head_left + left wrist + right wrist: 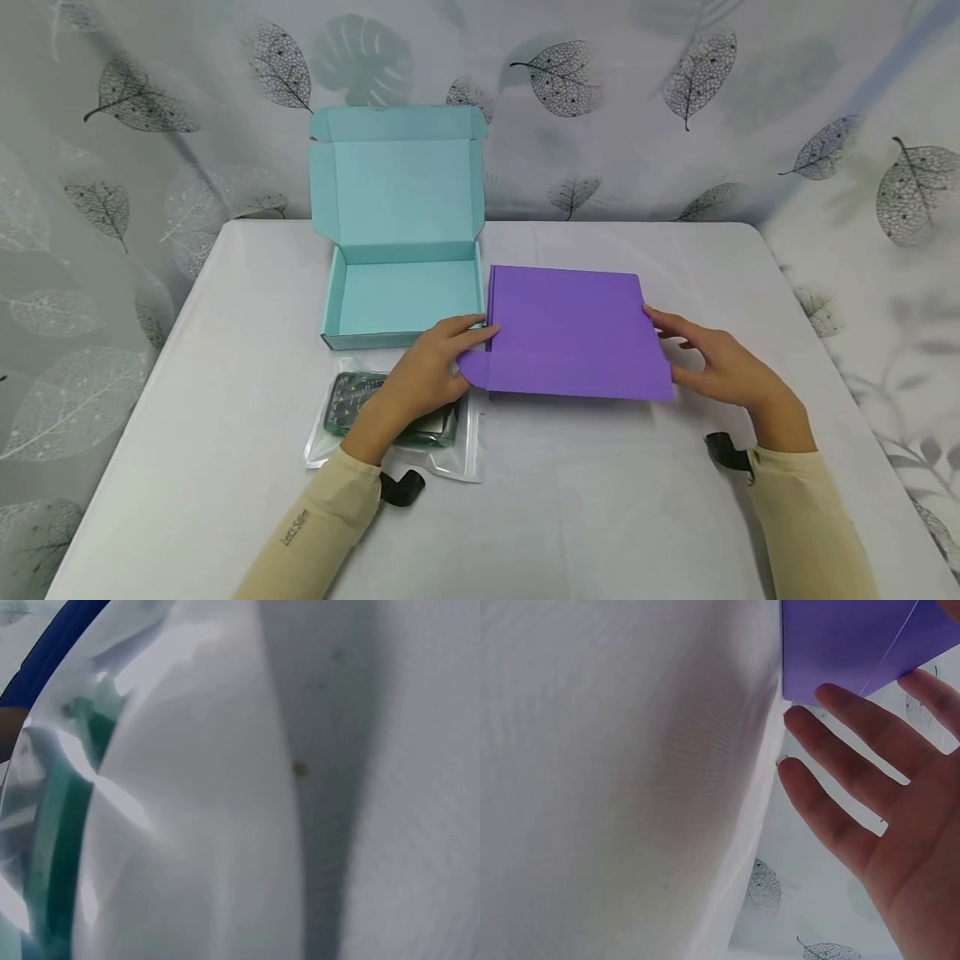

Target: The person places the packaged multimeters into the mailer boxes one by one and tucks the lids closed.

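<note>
A purple cardboard box (566, 325) lies on the table in the head view, its lid down and its front flap sticking out toward me. My left hand (423, 371) is at the box's left side, fingers stretched to its edge beside a small rounded side tab (473, 369). Along the right edge, my right hand (720, 358) touches the box with extended fingers; the right wrist view shows these fingers (847, 750) spread at the purple side. Beneath the left hand lies a clear plastic bag (468, 450) with a dark green item inside, partly covered by that hand.
An open teal box (405, 296) stands behind the left hand with its lid raised, showing a bare inside. White cloth covers the table (600, 517). A leaf-patterned curtain (622, 150) hangs behind. Dark wrist-camera pieces (402, 488) stick out from both sleeves.
</note>
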`<state>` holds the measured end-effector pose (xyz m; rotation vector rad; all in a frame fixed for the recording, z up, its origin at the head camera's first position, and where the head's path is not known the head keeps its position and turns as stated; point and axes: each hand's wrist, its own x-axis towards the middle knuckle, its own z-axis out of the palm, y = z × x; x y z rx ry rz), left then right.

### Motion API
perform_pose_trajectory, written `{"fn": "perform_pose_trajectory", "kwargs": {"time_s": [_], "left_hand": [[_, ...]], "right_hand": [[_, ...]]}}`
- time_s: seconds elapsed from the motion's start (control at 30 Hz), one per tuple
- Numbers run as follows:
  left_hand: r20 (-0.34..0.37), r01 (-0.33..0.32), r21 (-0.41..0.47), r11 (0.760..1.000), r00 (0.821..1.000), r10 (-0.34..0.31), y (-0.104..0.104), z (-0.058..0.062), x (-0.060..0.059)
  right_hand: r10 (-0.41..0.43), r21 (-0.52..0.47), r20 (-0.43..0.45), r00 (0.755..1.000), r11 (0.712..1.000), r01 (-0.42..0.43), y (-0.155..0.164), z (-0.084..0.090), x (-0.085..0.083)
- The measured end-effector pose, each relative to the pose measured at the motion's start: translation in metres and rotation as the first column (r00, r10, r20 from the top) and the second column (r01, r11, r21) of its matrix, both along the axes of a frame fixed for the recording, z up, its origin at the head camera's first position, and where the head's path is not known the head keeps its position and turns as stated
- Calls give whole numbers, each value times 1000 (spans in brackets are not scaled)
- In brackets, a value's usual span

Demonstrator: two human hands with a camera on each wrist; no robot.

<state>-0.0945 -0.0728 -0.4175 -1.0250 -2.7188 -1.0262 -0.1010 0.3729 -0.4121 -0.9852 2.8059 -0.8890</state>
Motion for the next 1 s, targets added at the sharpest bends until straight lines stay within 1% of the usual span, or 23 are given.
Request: {"fn": "perform_pose_trajectory", "kwargs": {"time_s": [0.1,0.17,0.2,0.27,0.37,0.47,0.73,0.8,0.93,1.0], "left_hand": [[-30,28,-56,998,999,-30,-1,2,0],[-37,42,-79,996,998,-45,-1,3,1],[-42,48,-87,995,998,-52,-1,3,1],[-54,58,-102,993,996,-63,-1,4,2],[-85,68,-122,990,993,-78,0,4,1],[-105,73,-131,989,991,-87,0,4,1],[-85,48,-164,985,994,-63,-1,3,2],[-90,46,-166,985,994,-62,-1,3,2],[-95,50,-157,986,993,-66,-2,2,1],[-95,54,-149,987,993,-69,-3,3,0]], "right_hand": [[-27,10,-14,1000,1000,27,-1,0,1],[-46,16,-38,998,999,46,-1,0,1],[-40,12,-58,997,999,41,-1,0,1],[-19,-5,-99,995,1000,19,-1,0,1],[39,-39,-166,985,998,-46,-1,1,-1],[72,-49,-207,976,995,-84,-2,1,-2],[104,-53,-237,966,991,-120,-4,3,-1],[108,-47,-243,964,991,-123,-4,4,-1],[114,-45,-251,961,991,-130,-4,5,0],[111,-59,-270,956,990,-131,-4,4,0]]}}
